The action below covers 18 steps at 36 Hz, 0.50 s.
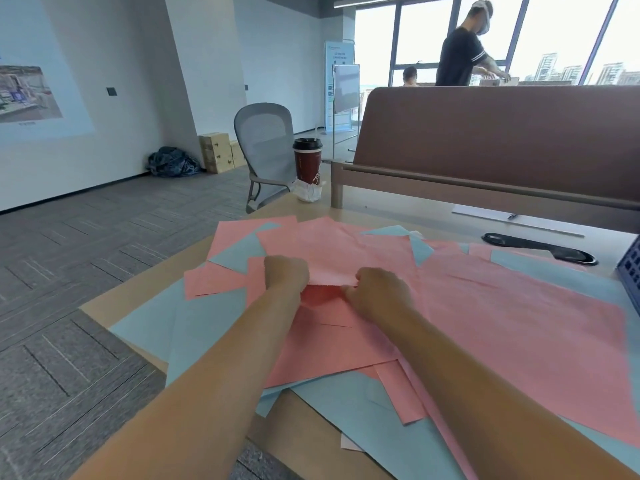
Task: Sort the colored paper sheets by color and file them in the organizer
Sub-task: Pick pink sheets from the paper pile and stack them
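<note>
Several pink sheets [512,306] and light blue sheets [204,320] lie mixed and overlapping across the wooden desk [100,303]. My left hand [286,273] and my right hand [375,289] both pinch the near edge of one pink sheet [329,251] in the middle of the pile, lifting that edge slightly so a shadowed gap shows beneath it. A dark blue mesh organizer [631,268] pokes in at the right edge, mostly cut off.
A red paper cup with a black lid [308,161] stands at the desk's far edge beside a crumpled tissue. A brown partition [502,140] runs behind the desk, with a black cable cover [540,247] before it. A grey office chair [266,147] stands left. A person works beyond the partition.
</note>
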Motion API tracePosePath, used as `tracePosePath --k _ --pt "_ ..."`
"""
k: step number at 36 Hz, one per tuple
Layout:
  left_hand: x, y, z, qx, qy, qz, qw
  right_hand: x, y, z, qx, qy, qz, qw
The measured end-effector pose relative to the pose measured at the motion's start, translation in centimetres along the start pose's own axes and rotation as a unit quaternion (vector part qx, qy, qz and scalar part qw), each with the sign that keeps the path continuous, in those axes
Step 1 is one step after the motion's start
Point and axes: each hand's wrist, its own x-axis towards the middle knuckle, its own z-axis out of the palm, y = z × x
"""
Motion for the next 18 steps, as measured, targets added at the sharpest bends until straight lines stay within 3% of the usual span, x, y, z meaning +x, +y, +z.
tracePosePath --k 6,10,14,18 --pt "-1.0 -0.7 0.0 0.103 0.034 0.048 0.993 -1.2 0.7 -0.9 0.02 0.004 0.012 1.0" --pt "-1.7 -0.9 0.2 0.168 0.001 0.085 0.982 -2.0 2.2 -2.2 0.046 0.017 0.082 0.995" --pt "-2.8 -0.9 0.0 0.224 -0.015 0.137 0.965 -2.4 3.6 -3.4 0.137 0.019 0.16 0.977" --pt "-3.7 -1.0 -0.3 0.279 -0.018 0.152 0.948 -2.7 4.0 -4.3 0.234 0.026 0.184 0.954"
